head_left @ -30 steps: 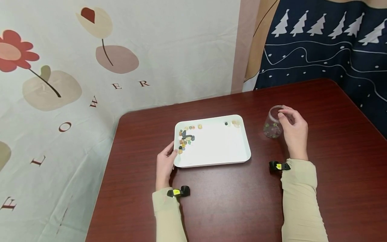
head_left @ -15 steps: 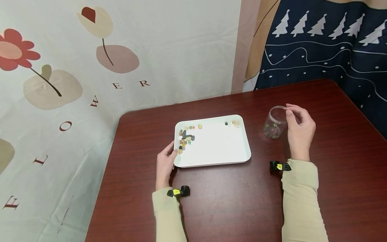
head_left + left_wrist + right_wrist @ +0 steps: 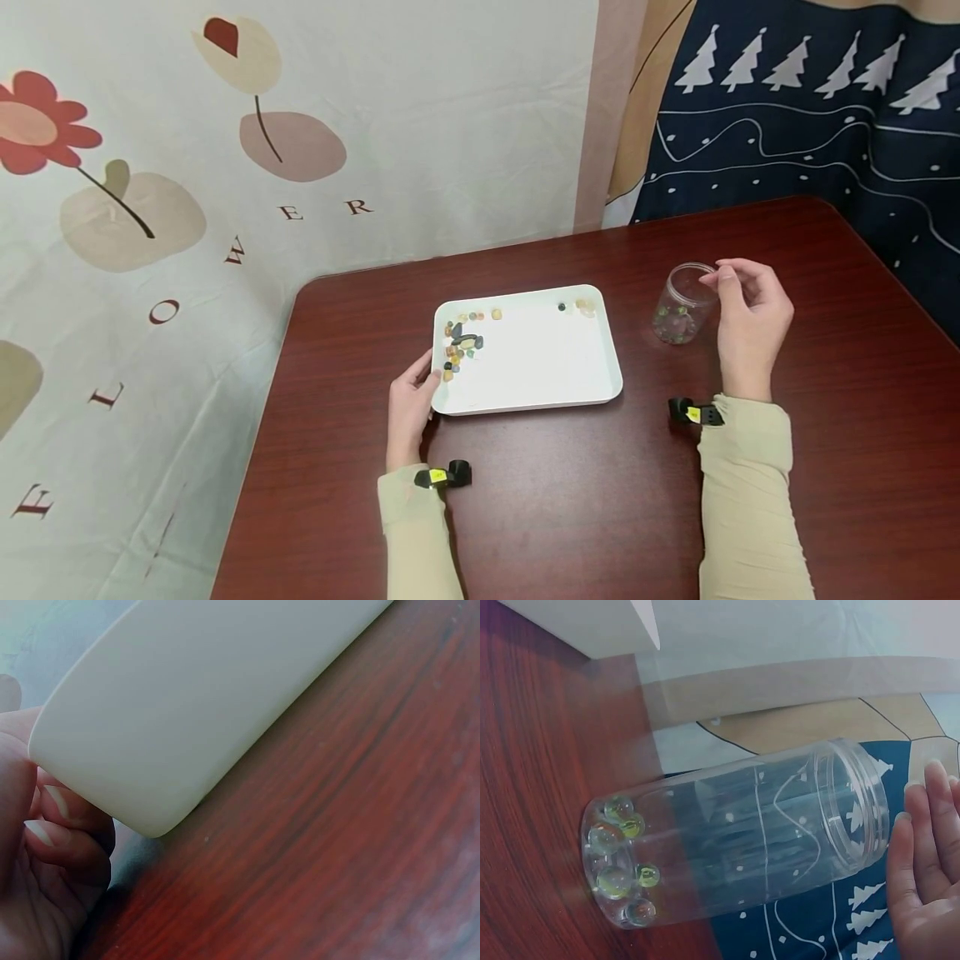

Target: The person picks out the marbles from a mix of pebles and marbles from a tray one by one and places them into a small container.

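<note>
My left hand (image 3: 408,410) grips the near left corner of a white tray (image 3: 540,367), thumb at the rim. In the left wrist view, curled fingers (image 3: 71,840) show below the tray's pale outer wall (image 3: 172,712). Several small coloured pebbles (image 3: 466,342) lie along the tray's left side. My right hand (image 3: 753,329) is at the right side of a clear jar's rim, with no object visible in its fingers. Upright on the table, the jar (image 3: 678,304) has several clear and green glass marbles (image 3: 615,881) at its bottom. Its mouth is uncovered.
A dark pebble (image 3: 561,307) and pale yellowish pieces (image 3: 585,307) lie at the tray's far right. The red-brown wooden table (image 3: 570,500) meets a flower-printed cloth (image 3: 450,125) behind and a dark blue tree-patterned cloth (image 3: 810,142) at the right.
My right hand has moved rightward from over the jar's mouth to beside its rim. The left hand, the tray and the jar stay where they were.
</note>
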The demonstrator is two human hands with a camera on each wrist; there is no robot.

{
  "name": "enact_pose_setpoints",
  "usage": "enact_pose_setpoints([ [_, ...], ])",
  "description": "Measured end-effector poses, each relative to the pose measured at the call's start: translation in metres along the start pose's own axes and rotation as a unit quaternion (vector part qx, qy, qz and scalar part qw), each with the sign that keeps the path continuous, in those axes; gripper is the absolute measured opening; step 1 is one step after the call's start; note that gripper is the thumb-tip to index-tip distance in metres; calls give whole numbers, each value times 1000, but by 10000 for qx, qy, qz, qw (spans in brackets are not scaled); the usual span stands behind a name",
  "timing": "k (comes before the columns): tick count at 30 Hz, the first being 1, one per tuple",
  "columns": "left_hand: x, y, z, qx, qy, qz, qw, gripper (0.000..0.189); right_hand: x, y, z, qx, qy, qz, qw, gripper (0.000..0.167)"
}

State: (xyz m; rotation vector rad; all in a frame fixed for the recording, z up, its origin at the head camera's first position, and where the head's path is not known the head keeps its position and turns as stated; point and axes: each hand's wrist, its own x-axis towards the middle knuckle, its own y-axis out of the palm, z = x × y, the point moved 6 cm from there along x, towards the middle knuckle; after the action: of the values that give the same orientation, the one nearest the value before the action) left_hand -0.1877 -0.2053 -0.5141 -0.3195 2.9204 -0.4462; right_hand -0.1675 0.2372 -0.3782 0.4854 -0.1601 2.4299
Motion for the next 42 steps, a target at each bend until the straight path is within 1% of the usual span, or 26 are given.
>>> enact_pose_setpoints([
  [5,0,0,-1,-51,43,37,10000,34,-1,4,5,19,-130,163,9998,24],
  [10,1,0,0,-44,32,55,10000,34,-1,7,6,15,-139,356,9993,24],
  [13,0,0,-1,-17,7,38,10000,34,-3,10,8,-27,-120,535,9985,24],
  [17,0,-1,-1,-40,27,25,10000,33,-6,16,11,-245,-96,812,9964,25],
  [22,1,-1,-1,-67,46,37,10000,34,-9,23,10,-448,-103,1169,9921,26],
  [29,1,0,-1,-78,52,32,10000,34,-9,36,-6,-772,-231,1594,9839,26],
  [33,2,0,-1,-86,76,29,9999,35,-12,43,-4,-873,-355,1775,9796,26],
  [42,0,0,0,-109,19,50,9999,36,-22,60,-6,-1031,-358,2273,9677,28],
])
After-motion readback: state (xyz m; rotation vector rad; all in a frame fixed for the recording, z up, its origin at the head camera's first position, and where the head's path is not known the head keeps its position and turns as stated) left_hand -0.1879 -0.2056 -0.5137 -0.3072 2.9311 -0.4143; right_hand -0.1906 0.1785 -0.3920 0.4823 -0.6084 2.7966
